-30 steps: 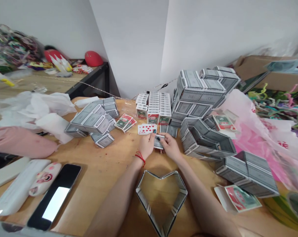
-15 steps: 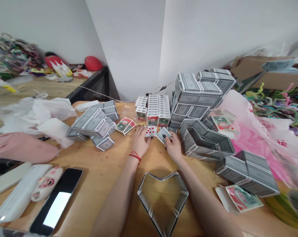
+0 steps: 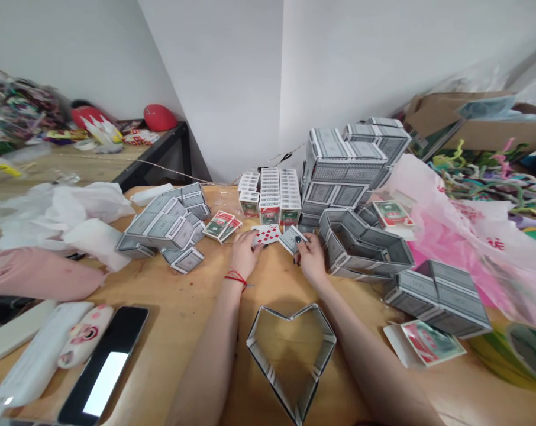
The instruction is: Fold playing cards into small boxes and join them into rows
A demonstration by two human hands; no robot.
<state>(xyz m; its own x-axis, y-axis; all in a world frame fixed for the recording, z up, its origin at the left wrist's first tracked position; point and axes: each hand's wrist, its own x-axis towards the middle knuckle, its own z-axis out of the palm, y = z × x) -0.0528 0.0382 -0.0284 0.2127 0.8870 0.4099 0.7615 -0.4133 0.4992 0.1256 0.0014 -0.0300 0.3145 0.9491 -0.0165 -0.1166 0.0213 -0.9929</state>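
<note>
My left hand point(image 3: 242, 254) lies on the wooden table point(image 3: 183, 307) with its fingertips on a face-up diamond playing card point(image 3: 267, 235). My right hand point(image 3: 310, 257) pinches a small stack of grey-backed cards point(image 3: 291, 239) just right of that card. Close to me, between my forearms, stands a heart-shaped frame made of folded cards point(image 3: 290, 355). Boxed card packs point(image 3: 271, 198) stand in rows just beyond my hands.
Piles of grey folded-card pieces sit at left point(image 3: 165, 222) and right point(image 3: 357, 177). A phone point(image 3: 103, 367), a white case and pink cloth lie at near left. A pink plastic bag point(image 3: 463, 248) and an open card pack point(image 3: 428, 343) are at right.
Both hands moved away from me toward the boxed packs. The diamond card went from held up to lying under my left fingertips; the right hand drew the grey-backed cards aside.
</note>
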